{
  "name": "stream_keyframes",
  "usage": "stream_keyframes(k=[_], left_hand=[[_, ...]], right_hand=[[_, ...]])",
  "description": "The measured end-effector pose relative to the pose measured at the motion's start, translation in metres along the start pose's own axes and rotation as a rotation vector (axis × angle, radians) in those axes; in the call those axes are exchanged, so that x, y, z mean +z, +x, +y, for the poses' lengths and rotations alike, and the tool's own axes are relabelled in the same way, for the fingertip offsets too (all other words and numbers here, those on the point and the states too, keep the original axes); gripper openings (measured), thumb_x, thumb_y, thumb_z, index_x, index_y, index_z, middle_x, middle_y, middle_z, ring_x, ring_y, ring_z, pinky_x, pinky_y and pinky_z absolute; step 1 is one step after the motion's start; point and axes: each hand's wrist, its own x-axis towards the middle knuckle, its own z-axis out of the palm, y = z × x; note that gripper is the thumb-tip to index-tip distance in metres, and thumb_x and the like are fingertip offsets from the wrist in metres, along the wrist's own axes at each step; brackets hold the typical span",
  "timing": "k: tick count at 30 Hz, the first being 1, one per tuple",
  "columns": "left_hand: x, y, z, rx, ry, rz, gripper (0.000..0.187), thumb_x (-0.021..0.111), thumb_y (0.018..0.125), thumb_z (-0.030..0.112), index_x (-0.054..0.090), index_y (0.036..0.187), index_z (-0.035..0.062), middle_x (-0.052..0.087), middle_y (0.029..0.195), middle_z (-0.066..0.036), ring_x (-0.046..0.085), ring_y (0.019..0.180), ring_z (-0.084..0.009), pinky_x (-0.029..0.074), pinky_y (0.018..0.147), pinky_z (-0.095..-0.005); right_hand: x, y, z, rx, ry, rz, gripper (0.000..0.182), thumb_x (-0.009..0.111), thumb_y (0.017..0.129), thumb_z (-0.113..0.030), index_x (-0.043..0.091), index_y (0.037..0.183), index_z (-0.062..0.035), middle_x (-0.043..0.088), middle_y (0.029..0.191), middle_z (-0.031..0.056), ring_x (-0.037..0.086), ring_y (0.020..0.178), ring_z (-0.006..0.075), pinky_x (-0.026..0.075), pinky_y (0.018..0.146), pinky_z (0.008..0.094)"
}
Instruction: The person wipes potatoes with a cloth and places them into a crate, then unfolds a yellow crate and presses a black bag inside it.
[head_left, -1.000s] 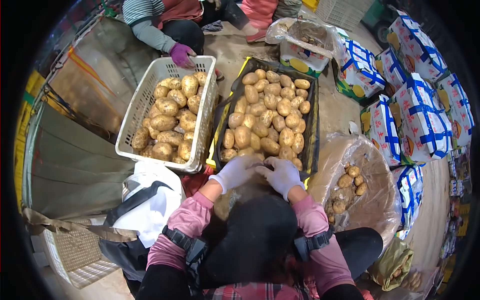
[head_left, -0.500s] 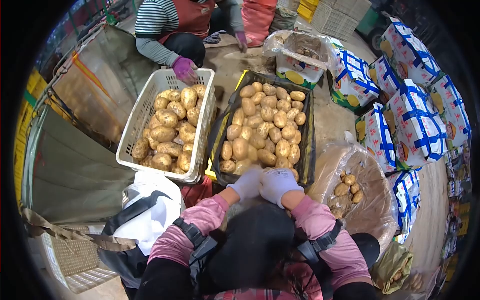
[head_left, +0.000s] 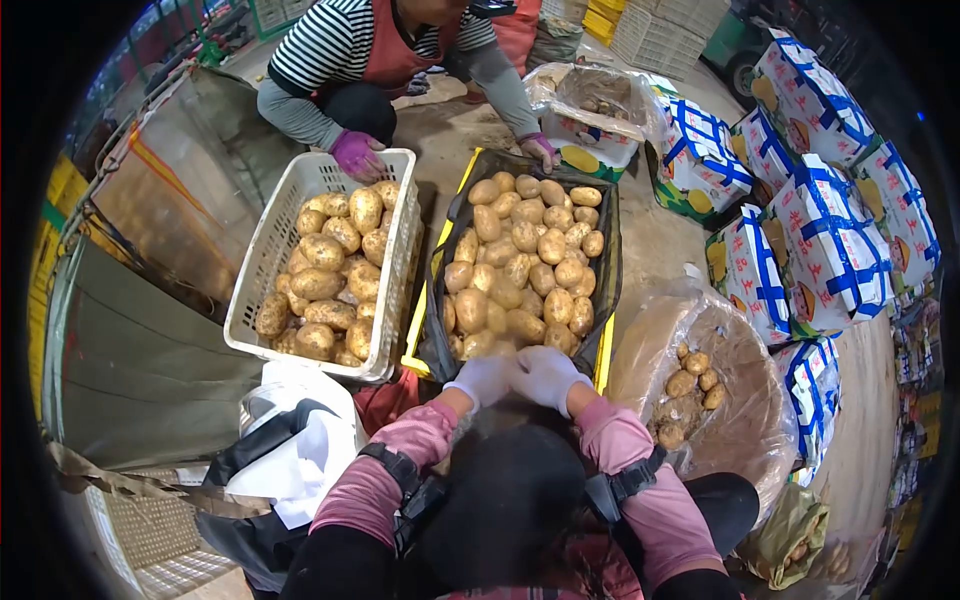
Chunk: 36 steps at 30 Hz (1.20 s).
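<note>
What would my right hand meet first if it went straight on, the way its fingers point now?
Probably the nearest potatoes in the black-lined crate. The right hand points up and leftward at the crate's near edge; depth is unclear.

The print on the boxes (head_left: 830, 250) is unreadable.

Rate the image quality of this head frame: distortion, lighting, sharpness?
Head view: strong fisheye with black vignette corners; even, soft light without harsh shadows; potatoes in the black-lined crate sharp; glare on the clear plastic bag; gloved left hand and right hand slightly soft.
</note>
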Motion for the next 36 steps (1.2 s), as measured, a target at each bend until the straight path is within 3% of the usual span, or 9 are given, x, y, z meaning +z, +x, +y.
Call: stream_keyframes(k=[9,13,18,20,22,28,29,30,36], left_hand=[[0.017,0.024,-0.004,0.135,-0.094,0.23,0.029,0.051,0.098,0.035,0.063,0.099,0.0079,0.067,0.093,-0.02,0.065,0.087,-0.0398,0.05,0.078,-0.0494],[-0.025,0.04,0.007,0.042,-0.055,0.194,0.04,0.046,0.101,0.036,0.062,0.109,0.0011,0.064,0.103,-0.025,0.061,0.1,-0.0432,0.047,0.09,-0.05],[-0.048,0.038,-0.01,0.039,0.146,0.397,0.06,0.054,0.095,0.039,0.044,0.142,0.0024,0.048,0.141,-0.021,0.043,0.132,-0.0384,0.03,0.114,-0.0492],[-0.014,0.025,-0.027,-0.032,0.083,0.539,0.065,0.057,0.093,0.038,0.041,0.144,0.0022,0.044,0.143,-0.024,0.04,0.135,-0.0393,0.03,0.114,-0.0477],[-0.019,-0.019,-0.029,-0.07,-0.129,0.422,0.067,0.058,0.092,0.036,0.037,0.147,0.0028,0.042,0.144,-0.025,0.039,0.136,-0.0391,0.031,0.114,-0.0451],[-0.026,-0.156,-0.021,-0.382,-0.563,0.212,0.057,0.052,0.097,0.033,0.039,0.147,0.0116,0.057,0.128,-0.025,0.056,0.12,-0.0394,0.041,0.106,-0.0445],[0.023,-0.163,-0.051,-0.279,-0.35,0.421,0.053,0.052,0.097,0.033,0.043,0.144,0.0095,0.062,0.121,-0.022,0.06,0.113,-0.037,0.045,0.101,-0.0422],[0.007,-0.177,-0.051,-0.309,-0.452,0.3,0.048,0.052,0.098,0.032,0.049,0.139,0.0078,0.064,0.119,-0.019,0.062,0.11,-0.0361,0.049,0.097,-0.0407],[0.007,-0.198,-0.055,-0.32,-0.56,0.47,0.043,0.058,0.096,0.028,0.056,0.131,0.0039,0.065,0.12,-0.016,0.065,0.101,-0.0304,0.05,0.093,-0.0361]], right_hand=[[0.032,-0.001,0.039,-0.015,0.07,0.014,0.035,0.057,0.088,-0.035,0.066,0.077,-0.0035,0.066,0.077,0.0209,0.065,0.075,0.0384,0.048,0.067,0.047],[0.027,0.004,0.044,-0.045,0.065,0.118,0.036,0.057,0.087,-0.034,0.063,0.073,-0.0016,0.063,0.073,0.0213,0.063,0.07,0.038,0.047,0.066,0.0475],[0.021,0.016,0.06,-0.083,0.007,0.254,0.037,0.059,0.09,-0.036,0.067,0.084,0.0006,0.064,0.078,0.0235,0.064,0.073,0.0391,0.048,0.068,0.0476],[0.016,0.03,0.07,-0.028,0.004,0.33,0.038,0.058,0.089,-0.037,0.064,0.076,-0.0016,0.062,0.076,0.0238,0.06,0.073,0.0418,0.046,0.067,0.0493],[0.019,0.053,0.1,-0.141,0.056,0.559,0.039,0.058,0.092,-0.035,0.067,0.079,0.0003,0.062,0.074,0.0232,0.06,0.069,0.0391,0.045,0.064,0.0464],[-0.02,0.093,0.118,-0.096,0.247,0.504,0.038,0.058,0.092,-0.036,0.07,0.083,-0.0009,0.065,0.07,0.0212,0.061,0.064,0.038,0.047,0.065,0.047],[-0.021,0.089,0.123,-0.101,0.2,0.502,0.038,0.058,0.091,-0.036,0.071,0.084,-0.0008,0.065,0.07,0.0216,0.061,0.064,0.0383,0.047,0.065,0.0473],[-0.03,0.073,0.09,-0.11,0.127,0.443,0.039,0.058,0.092,-0.037,0.07,0.083,-0.0005,0.065,0.072,0.0225,0.062,0.066,0.0399,0.047,0.066,0.0481],[-0.095,-0.006,0.0,-0.089,-0.177,0.244,0.038,0.057,0.091,-0.039,0.068,0.087,-0.0024,0.065,0.088,0.0248,0.061,0.082,0.0444,0.048,0.073,0.0484]])
